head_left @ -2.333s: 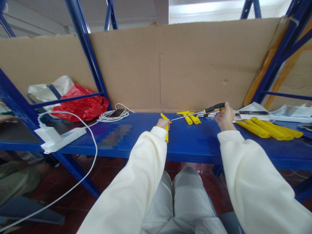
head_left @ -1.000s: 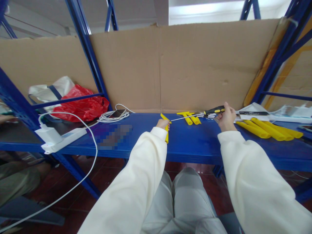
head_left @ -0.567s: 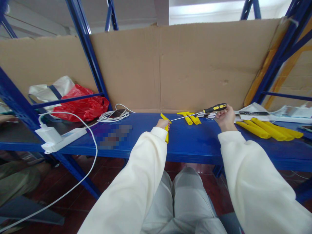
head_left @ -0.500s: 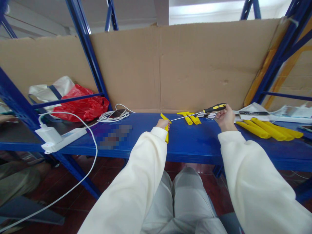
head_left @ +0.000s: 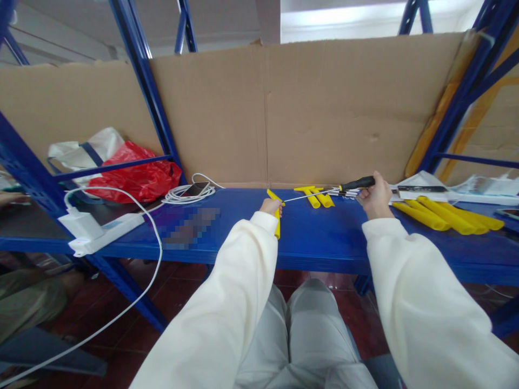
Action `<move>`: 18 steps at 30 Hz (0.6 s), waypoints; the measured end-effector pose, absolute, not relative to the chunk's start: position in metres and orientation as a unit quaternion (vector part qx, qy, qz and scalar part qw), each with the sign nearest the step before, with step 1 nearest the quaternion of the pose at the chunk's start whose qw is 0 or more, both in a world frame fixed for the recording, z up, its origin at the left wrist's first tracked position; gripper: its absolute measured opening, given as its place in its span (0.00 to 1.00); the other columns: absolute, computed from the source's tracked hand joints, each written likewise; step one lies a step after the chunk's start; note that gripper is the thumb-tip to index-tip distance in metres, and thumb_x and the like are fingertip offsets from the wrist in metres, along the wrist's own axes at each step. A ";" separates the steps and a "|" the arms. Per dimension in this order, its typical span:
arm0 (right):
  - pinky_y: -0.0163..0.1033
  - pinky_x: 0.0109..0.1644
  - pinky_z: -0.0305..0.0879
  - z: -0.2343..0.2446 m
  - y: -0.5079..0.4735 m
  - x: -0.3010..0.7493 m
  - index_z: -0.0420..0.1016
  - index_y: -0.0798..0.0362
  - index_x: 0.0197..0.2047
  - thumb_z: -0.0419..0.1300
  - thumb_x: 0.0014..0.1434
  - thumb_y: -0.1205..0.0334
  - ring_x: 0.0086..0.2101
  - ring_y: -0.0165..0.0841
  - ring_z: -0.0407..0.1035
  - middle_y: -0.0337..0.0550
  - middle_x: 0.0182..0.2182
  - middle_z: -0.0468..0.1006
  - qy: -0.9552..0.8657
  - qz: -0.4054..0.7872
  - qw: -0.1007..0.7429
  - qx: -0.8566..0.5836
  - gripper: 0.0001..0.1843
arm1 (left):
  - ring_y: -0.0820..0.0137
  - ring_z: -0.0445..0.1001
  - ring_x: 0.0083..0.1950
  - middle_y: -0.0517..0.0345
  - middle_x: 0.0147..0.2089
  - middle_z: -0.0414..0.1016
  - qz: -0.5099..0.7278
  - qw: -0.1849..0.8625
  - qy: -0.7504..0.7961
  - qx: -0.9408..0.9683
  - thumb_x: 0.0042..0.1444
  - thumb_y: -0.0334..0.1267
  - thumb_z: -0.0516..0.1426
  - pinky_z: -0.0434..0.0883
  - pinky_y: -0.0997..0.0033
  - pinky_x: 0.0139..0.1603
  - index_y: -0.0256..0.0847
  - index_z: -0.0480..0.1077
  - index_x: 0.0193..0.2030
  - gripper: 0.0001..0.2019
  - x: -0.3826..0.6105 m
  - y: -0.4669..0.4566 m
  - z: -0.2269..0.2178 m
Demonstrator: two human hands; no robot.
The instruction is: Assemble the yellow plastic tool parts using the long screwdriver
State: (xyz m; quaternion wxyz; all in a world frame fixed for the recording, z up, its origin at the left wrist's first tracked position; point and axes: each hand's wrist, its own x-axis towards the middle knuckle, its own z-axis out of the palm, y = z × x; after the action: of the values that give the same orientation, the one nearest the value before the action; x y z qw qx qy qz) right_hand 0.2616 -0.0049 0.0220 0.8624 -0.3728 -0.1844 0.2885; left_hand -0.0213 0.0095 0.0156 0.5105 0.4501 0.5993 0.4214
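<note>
At mid-frame, our left grip [head_left: 271, 206] is closed around a yellow T-shaped piece [head_left: 277, 229] that points toward the bottom edge; a screwdriver [head_left: 344, 187] points its tip left at it, long axis rising gently rightward to our right grip [head_left: 376, 195], which clasps that end.

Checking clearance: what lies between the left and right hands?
In the head view, a screwdriver runs from right hand to left hand; two yellow T-shaped pieces and slim white items show behind it.
</note>
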 end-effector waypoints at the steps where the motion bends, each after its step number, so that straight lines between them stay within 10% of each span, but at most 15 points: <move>1: 0.27 0.14 0.45 0.021 -0.005 0.261 0.52 0.46 0.29 0.68 0.67 0.53 0.14 0.24 0.45 0.23 0.16 0.47 -0.185 0.287 0.865 -0.367 0.27 | 0.78 0.60 0.16 0.68 0.16 0.61 0.421 0.509 0.600 0.452 0.67 0.21 0.59 0.61 0.77 0.22 0.36 0.73 0.32 0.12 -0.021 0.009 0.016; 13: 0.29 0.18 0.47 0.027 -0.013 0.267 0.44 0.48 0.27 0.54 0.71 0.56 0.16 0.25 0.49 0.29 0.17 0.49 -0.210 0.378 0.830 -0.353 0.24 | 0.77 0.60 0.17 0.67 0.16 0.61 0.418 0.508 0.603 0.450 0.66 0.20 0.59 0.62 0.76 0.24 0.36 0.72 0.30 0.14 -0.020 0.010 0.016; 18: 0.27 0.16 0.46 0.021 -0.002 0.269 0.50 0.47 0.30 0.66 0.66 0.50 0.16 0.24 0.51 0.25 0.18 0.50 -0.182 0.322 0.836 -0.405 0.27 | 0.76 0.61 0.17 0.68 0.16 0.61 0.418 0.508 0.602 0.453 0.66 0.23 0.61 0.65 0.75 0.25 0.33 0.77 0.35 0.07 -0.021 0.012 0.015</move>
State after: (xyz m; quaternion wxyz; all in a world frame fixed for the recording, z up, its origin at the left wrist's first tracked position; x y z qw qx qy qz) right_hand 0.2691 -0.0022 0.0208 0.8361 -0.4047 -0.1825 0.3223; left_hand -0.0213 0.0120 0.0146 0.5081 0.4533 0.6016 0.4177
